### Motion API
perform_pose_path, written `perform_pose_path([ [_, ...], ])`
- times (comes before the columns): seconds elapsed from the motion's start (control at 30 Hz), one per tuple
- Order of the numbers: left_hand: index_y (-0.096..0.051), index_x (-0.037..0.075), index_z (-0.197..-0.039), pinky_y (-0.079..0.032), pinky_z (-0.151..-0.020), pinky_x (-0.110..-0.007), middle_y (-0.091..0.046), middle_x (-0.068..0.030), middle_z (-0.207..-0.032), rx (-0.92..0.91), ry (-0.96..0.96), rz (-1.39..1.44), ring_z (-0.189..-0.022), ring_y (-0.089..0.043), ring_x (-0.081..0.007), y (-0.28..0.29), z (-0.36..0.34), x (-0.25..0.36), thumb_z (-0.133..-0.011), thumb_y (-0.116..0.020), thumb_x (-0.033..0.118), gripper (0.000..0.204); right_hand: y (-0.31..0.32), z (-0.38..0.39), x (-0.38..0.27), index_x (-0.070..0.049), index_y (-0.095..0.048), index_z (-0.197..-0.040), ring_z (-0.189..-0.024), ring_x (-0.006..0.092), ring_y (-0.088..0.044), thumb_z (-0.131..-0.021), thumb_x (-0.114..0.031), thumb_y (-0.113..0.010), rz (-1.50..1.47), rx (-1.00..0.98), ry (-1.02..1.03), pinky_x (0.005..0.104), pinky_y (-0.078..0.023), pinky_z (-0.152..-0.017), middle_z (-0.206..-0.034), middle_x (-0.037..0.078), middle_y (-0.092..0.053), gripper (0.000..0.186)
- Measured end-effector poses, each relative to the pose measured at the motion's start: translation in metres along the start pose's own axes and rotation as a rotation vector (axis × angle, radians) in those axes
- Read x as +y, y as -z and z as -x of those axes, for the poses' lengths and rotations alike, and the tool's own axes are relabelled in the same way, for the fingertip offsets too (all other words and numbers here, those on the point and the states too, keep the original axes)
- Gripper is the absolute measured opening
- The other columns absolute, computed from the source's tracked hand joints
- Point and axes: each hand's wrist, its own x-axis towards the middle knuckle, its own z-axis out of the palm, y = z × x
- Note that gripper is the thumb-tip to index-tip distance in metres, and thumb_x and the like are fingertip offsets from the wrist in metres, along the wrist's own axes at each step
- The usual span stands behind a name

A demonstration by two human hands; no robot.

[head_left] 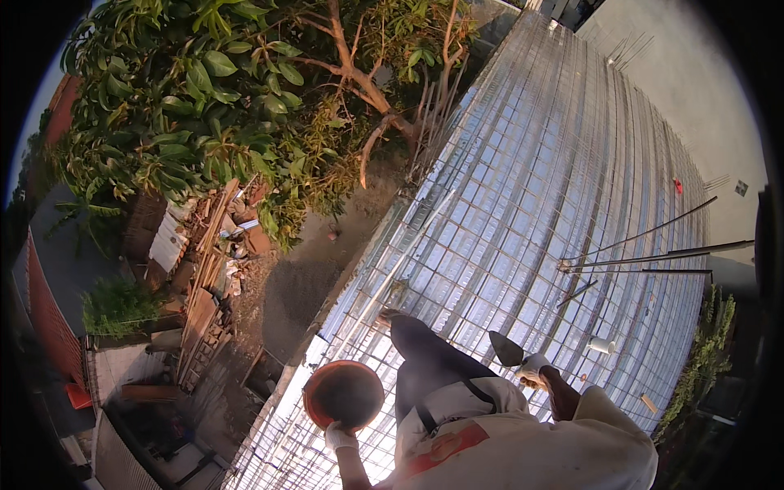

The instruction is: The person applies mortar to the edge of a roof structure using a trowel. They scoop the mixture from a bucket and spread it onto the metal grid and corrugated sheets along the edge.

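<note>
- While the left hand (340, 436), which wears a pale glove, is at the near edge of an orange-brown basin (351, 368), its fingers are bent onto the rim and have hold of it; how they lie under the basin, I cannot tell.
- The basin is beside the person's leg (413, 347), above the left border of the metal decking (472, 214), and grey material (342, 398) lies inside it.
- The right hand (535, 371), also with a pale covering, is closed around the handle of a trowel (506, 349); the single fingers are too small to tell apart.
- The blade points forward and to the left, over the grid of thin bars (498, 196); whether it touches them, I cannot tell.
- To the right of this hand, a white cylinder (602, 345) is on the decking.
- Farther forward, several long dark rods (653, 260) slant across the grid.
- Left of the decking, a leafy tree (196, 90) stands.
</note>
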Motion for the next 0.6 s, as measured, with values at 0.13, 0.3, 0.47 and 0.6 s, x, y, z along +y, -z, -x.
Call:
perform_pose_path([
  [0.13,-0.066,0.002,-0.092,-0.057,-0.065,-0.034,-0.07,-0.0105,-0.093,-0.025,0.048,-0.027,-0.082,-0.069,-0.0247,-0.042,0.017,0.014,-0.088,-0.058,0.007,0.01,0.005,-0.029,0.034,0.004,-0.073,-0.085,-0.052,0.0199,-0.064,-0.083,-0.007,-0.079,-0.141,-0.045,0.053,0.0391,-0.05,-0.045,-0.07,0.013,-0.071,0.013],
  [0.3,-0.067,0.003,-0.095,-0.055,-0.064,-0.032,-0.071,-0.01,-0.094,-0.186,-0.039,-0.145,-0.081,-0.069,-0.0222,-0.11,0.05,-0.009,-0.088,-0.057,0.008,0.012,0.048,-0.086,0.076,0.004,-0.071,-0.085,-0.049,0.0216,-0.062,-0.083,-0.006,-0.078,-0.419,0.011,0.021,0.0412,-0.046,-0.041,-0.07,0.014,-0.069,0.012],
  [0.47,-0.063,0.008,-0.089,-0.05,-0.061,-0.028,-0.066,-0.0038,-0.086,0.0,-0.002,-0.22,-0.073,-0.064,-0.0179,-0.18,0.088,-0.025,-0.088,-0.057,0.01,0.006,0.129,-0.119,0.099,0.002,-0.066,-0.082,-0.047,0.0223,-0.059,-0.083,-0.005,-0.078,-0.631,0.039,0.033,0.0415,-0.043,-0.04,-0.067,0.014,-0.065,0.014],
  [0.6,-0.056,0.015,-0.083,-0.039,-0.051,-0.029,-0.059,0.0003,-0.076,0.101,-0.039,-0.187,-0.058,-0.053,-0.016,-0.234,0.106,-0.032,-0.084,-0.058,0.012,0.004,0.193,-0.117,0.113,0.001,-0.062,-0.087,-0.044,0.0195,-0.056,-0.084,-0.002,-0.072,-0.892,0.05,-0.001,0.0389,-0.04,-0.037,-0.06,0.01,-0.058,0.01],
])
